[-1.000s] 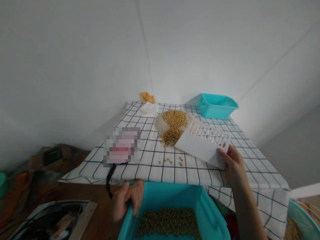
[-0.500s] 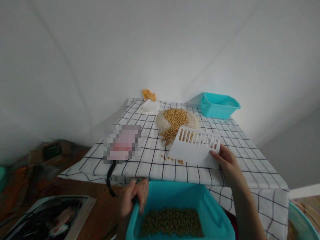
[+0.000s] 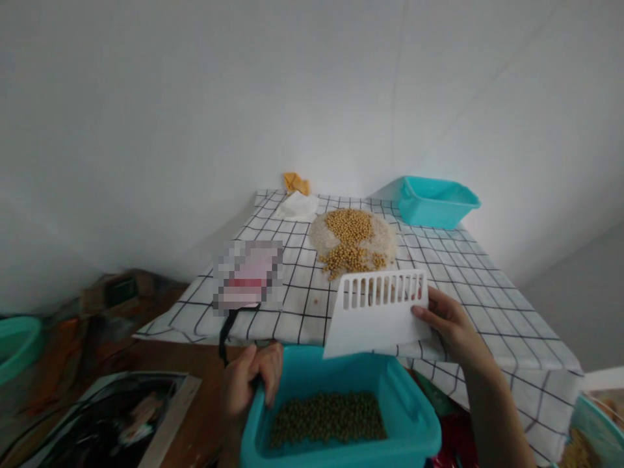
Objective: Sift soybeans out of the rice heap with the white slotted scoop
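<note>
White slotted scraper [image 3: 375, 326] is pinched in the right hand [image 3: 449, 323]; left hand [image 3: 253, 378] clasps the turquoise tub [image 3: 336, 452]

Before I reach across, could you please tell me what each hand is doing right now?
Left hand: closed over the left rim of the near teal bin.
Right hand: closed, holding the white slotted scraper by its right end.

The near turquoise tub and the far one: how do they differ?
The near tub holds small beans; the far tub shows none. The left hand grips the near tub; none touches the far tub. The far tub stands on checked cloth; the near tub is in front. Both are turquoise.
</note>
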`<state>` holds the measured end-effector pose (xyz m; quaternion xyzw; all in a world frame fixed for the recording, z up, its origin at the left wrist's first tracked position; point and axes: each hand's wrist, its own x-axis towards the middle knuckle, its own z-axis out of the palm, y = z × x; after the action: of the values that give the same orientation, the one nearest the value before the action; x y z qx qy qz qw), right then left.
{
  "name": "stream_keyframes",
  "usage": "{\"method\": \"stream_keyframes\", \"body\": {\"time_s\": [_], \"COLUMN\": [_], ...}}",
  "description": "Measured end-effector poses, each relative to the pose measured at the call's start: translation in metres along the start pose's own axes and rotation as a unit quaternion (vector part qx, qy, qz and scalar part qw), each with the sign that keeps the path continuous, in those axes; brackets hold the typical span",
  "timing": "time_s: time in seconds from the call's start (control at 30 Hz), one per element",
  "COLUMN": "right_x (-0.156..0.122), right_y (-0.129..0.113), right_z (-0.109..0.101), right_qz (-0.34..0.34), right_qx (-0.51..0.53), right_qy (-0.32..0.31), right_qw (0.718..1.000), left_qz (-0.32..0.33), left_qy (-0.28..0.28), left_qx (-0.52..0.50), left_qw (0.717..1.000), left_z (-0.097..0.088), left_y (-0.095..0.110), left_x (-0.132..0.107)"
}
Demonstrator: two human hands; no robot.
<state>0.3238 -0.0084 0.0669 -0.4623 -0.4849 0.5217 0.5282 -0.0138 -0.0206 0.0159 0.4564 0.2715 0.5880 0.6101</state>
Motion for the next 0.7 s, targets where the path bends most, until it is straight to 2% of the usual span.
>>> {"method": "stream_keyframes", "body": {"time_s": [0.1,0.17,0.3,0.47,0.6,0.7], "right_x": [0.001,0.002,0.007,0.019,0.018,0.007], "right_y": [0.002,0.002,0.002,0.003,0.003,0.0], "right_z": [0.0,0.002,0.01,0.023,0.026,0.018], "right_qz": [-0.02,-0.028,-0.033,-0.068,-0.082,-0.054], "right_qx": [0.008,-0.01,-0.056,-0.103,-0.097,-0.079], "right_qy": [0.057,0.074,0.053,0.039,0.029,0.005], "right_qw": [0.998,0.997,0.996,0.992,0.992,0.995], "left_qz": [-0.006,-0.008,-0.004,0.013,0.022,0.021], "left_qy": [0.005,0.009,0.0,-0.071,-0.005,-0.036], "left_qx": [-0.003,-0.009,0.003,0.038,0.022,0.028], "left_qw": [1.0,1.0,1.0,0.997,1.0,0.999], "left_z": [-0.002,-0.005,-0.017,-0.03,-0.028,-0.023], "left_y": [0.001,0.0,0.003,0.012,0.014,0.012], "left_x": [-0.002,-0.003,0.0,0.004,0.002,0.001]}}
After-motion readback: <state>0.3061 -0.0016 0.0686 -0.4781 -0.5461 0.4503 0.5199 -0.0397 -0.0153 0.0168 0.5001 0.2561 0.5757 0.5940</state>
